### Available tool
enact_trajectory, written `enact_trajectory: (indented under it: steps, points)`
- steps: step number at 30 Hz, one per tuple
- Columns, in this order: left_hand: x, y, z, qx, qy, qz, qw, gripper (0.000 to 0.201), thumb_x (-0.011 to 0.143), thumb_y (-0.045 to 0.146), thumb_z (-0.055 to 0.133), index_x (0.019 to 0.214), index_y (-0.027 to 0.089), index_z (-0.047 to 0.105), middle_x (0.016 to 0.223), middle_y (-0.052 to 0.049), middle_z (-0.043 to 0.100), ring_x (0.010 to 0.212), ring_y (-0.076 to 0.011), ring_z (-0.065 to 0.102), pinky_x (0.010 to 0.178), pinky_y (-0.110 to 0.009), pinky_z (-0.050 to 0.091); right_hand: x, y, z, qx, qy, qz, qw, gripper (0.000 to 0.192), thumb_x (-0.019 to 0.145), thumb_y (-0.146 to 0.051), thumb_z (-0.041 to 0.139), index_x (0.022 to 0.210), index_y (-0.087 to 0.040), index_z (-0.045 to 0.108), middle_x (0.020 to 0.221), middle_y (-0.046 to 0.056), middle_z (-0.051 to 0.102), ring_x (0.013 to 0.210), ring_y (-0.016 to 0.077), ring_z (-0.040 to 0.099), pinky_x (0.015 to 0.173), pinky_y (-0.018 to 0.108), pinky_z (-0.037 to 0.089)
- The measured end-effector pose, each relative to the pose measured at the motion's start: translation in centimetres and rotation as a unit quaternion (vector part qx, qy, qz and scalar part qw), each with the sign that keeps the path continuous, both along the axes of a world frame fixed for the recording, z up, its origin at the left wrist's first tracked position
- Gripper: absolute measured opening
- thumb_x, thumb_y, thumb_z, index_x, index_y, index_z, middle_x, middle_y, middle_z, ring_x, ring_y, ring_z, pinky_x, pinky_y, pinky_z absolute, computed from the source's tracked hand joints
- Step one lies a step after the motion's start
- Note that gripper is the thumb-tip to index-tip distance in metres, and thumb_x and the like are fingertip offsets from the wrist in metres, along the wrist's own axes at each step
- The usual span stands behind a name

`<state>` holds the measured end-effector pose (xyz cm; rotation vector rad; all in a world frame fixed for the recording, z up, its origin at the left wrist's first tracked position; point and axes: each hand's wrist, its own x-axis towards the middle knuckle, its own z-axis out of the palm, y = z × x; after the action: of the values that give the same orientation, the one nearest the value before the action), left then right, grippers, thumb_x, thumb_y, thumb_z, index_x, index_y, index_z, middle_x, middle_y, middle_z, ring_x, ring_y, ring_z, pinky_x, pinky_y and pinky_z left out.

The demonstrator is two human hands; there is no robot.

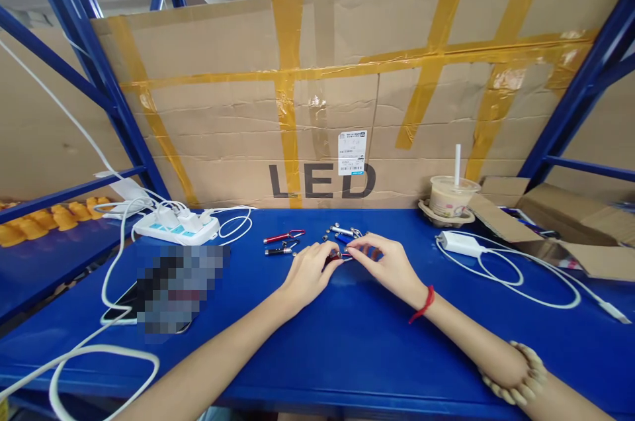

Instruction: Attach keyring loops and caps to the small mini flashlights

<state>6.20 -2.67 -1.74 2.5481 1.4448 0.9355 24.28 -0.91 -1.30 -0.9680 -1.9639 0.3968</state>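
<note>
My left hand (310, 270) is closed around a small red keychain flashlight (334, 256), mostly hidden by the fingers. My right hand (387, 263) pinches at the flashlight's right end, thumb and forefinger together; the exact part between them is too small to make out. Left of my hands lie a red keychain flashlight (278, 238) with a red carabiner clip and a black one (278, 251) with a dark clip. Just beyond my fingers are a silver keychain flashlight (343, 230) and a blue one (342, 238), partly covered, with tiny round metal pieces (326, 238) beside them.
A white power strip (178, 230) with cables and a blurred-out phone-like device (181, 288) occupy the left. To the right stand a drink cup (450, 194) with a straw, a white charger (460, 244) and an open carton (570, 222). Taped cardboard (223, 123) backs the blue table (317, 355).
</note>
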Motion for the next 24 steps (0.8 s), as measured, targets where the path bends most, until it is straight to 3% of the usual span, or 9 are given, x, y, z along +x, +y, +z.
enact_trajectory:
  steps: [7,11,17,24]
  points:
    - [0.0,0.3,-0.3,0.018,0.022,-0.012,1.0,0.017,0.088,0.03,0.041,0.096,0.021,0.053,0.09,-0.001,0.061,0.083,-0.016,0.054,0.075,-0.028,0.039,-0.2,0.0,0.0,-0.021,-0.004,0.031,0.999,0.015,0.082,-0.031,0.055,0.083,-0.02,0.065,0.082,0.002,0.064,0.065,0.0146,0.057,0.053,0.024,0.044]
    - [-0.1,0.4,-0.2,-0.012,0.071,-0.035,0.997,0.021,0.091,0.027,0.036,0.099,0.021,0.054,0.09,-0.001,0.06,0.083,-0.0157,0.052,0.074,-0.029,0.036,0.5,0.2,0.1,0.017,-0.091,0.021,0.995,0.013,0.085,-0.027,0.052,0.085,-0.022,0.064,0.087,0.001,0.063,0.072,0.0142,0.058,0.058,0.023,0.044]
    - [-0.5,0.4,-0.1,-0.05,0.109,-0.089,0.989,0.025,0.092,0.028,0.033,0.102,0.023,0.055,0.096,-0.002,0.053,0.089,-0.0151,0.045,0.079,-0.031,0.033,1.5,0.5,0.7,0.032,-0.254,0.092,0.962,0.009,0.084,-0.021,0.055,0.085,-0.024,0.064,0.088,-0.001,0.063,0.082,0.0144,0.059,0.068,0.022,0.042]
    - [-0.7,0.3,-0.1,-0.072,0.091,-0.104,0.988,0.02,0.091,0.03,0.036,0.097,0.022,0.053,0.095,-0.001,0.051,0.089,-0.0148,0.044,0.08,-0.03,0.033,1.5,0.6,0.3,0.0,-0.261,0.096,0.961,0.009,0.084,-0.023,0.055,0.088,-0.025,0.063,0.086,-0.003,0.063,0.075,0.0122,0.059,0.064,0.021,0.04]
